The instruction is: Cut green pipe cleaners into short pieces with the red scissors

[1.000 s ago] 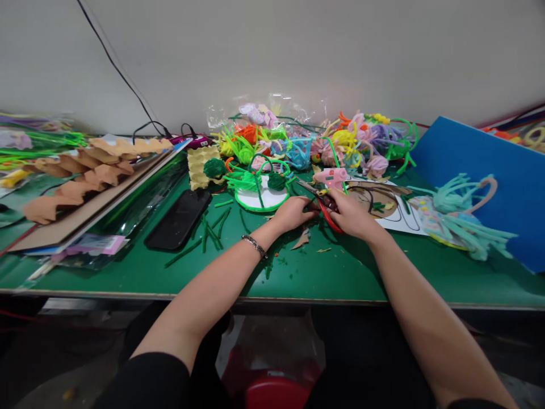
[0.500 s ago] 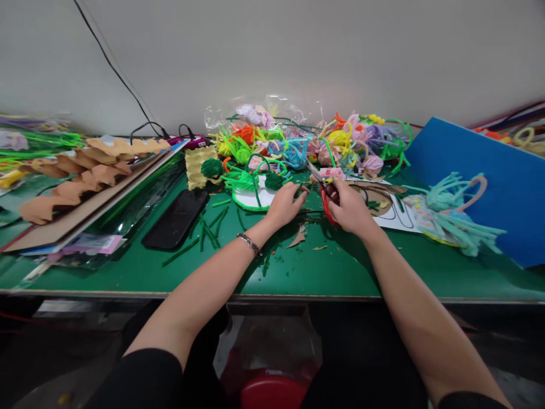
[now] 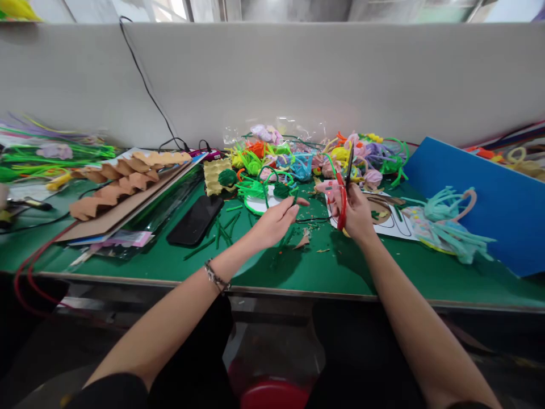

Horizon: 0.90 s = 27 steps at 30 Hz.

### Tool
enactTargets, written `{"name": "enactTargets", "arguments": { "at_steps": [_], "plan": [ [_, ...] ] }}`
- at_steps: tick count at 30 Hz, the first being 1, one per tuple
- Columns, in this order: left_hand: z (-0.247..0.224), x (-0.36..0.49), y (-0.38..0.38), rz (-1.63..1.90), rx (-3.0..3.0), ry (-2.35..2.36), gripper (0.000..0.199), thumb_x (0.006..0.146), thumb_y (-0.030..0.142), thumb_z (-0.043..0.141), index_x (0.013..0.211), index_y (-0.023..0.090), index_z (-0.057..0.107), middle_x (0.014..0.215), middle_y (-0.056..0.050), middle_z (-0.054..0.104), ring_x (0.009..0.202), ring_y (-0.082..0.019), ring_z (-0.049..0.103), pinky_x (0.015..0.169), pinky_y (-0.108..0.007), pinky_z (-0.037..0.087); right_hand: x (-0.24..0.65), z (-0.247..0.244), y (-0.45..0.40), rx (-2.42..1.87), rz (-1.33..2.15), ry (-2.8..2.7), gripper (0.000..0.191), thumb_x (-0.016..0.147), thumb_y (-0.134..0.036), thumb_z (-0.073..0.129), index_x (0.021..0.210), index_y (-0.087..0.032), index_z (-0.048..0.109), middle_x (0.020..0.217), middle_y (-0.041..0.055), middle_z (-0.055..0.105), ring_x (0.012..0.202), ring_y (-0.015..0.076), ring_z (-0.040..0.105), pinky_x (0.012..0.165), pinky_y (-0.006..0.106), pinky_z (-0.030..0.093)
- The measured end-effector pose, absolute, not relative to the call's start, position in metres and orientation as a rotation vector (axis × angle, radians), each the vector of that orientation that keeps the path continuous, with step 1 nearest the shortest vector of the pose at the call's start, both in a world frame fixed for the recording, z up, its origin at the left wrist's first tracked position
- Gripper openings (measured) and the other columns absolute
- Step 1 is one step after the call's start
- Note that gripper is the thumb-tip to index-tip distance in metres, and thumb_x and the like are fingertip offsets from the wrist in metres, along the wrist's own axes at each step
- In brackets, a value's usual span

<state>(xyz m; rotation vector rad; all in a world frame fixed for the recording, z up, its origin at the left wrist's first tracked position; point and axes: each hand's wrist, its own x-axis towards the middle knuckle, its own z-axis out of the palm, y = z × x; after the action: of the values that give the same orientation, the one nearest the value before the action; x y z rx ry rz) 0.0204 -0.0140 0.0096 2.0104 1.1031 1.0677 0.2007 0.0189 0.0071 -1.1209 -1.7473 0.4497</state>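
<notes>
My right hand (image 3: pixel 357 216) is closed on red-handled scissors (image 3: pixel 342 201), whose dark blades point upward. In my left hand (image 3: pixel 279 218), near the middle of the green table, thumb and fingers pinch a short dark green stem (image 3: pixel 295 199); the index finger stretches to the right. Just behind it lies a white piece edged in bright green (image 3: pixel 255 205), with green fuzzy shapes on it. Cut green stems (image 3: pixel 223 232) are scattered to the left of my left hand. A white sheet with curved outlines (image 3: pixel 394 222) lies right of my right hand.
A black phone (image 3: pixel 195 220) lies left of the cut stems. Colourful fuzzy bundles (image 3: pixel 302 165) line the back. Cardboard strips (image 3: pixel 114 193) are stacked at left; a blue board (image 3: pixel 481 199) leans at right beside a pale teal tasselled piece (image 3: pixel 451 224).
The scissors have turned from slanting left to upright in my right hand. My left hand has come slightly nearer and its index finger has extended. The view has tilted up and swung left.
</notes>
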Motion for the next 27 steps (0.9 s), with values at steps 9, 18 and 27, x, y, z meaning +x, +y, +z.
{"name": "enactTargets", "arguments": {
  "at_steps": [9,18,27],
  "plan": [
    [-0.007,0.023,-0.043,1.252,1.419,0.844,0.018,0.085,0.031,0.031,0.074,0.018,0.037,0.054,0.007,0.032,0.042,-0.005,0.027,0.040,-0.015,0.024,0.154,-0.001,-0.044,-1.087,0.637,-1.930,0.024,0.079,-0.043,0.038,0.087,-0.021,0.041,0.066,0.0007,0.051,0.053,0.0149,0.050,0.050,0.029,0.042],
    [-0.019,0.013,-0.059,1.218,1.771,1.223,0.018,0.086,0.031,0.026,0.075,0.022,0.037,0.045,0.007,0.040,0.038,-0.009,0.040,0.043,-0.020,0.030,0.149,-0.014,-0.053,-1.279,0.364,-2.275,0.023,0.075,-0.042,0.043,0.083,-0.020,0.042,0.066,0.0029,0.055,0.052,0.0169,0.050,0.048,0.028,0.038],
    [-0.023,0.010,-0.063,1.182,2.046,1.410,0.019,0.083,0.026,0.026,0.072,0.021,0.039,0.046,0.005,0.041,0.037,-0.010,0.040,0.042,-0.022,0.028,0.150,-0.020,-0.056,-1.331,0.115,-2.358,0.032,0.077,-0.046,0.037,0.086,-0.017,0.047,0.065,0.0065,0.059,0.051,0.0199,0.056,0.044,0.027,0.031]
  ]
}}
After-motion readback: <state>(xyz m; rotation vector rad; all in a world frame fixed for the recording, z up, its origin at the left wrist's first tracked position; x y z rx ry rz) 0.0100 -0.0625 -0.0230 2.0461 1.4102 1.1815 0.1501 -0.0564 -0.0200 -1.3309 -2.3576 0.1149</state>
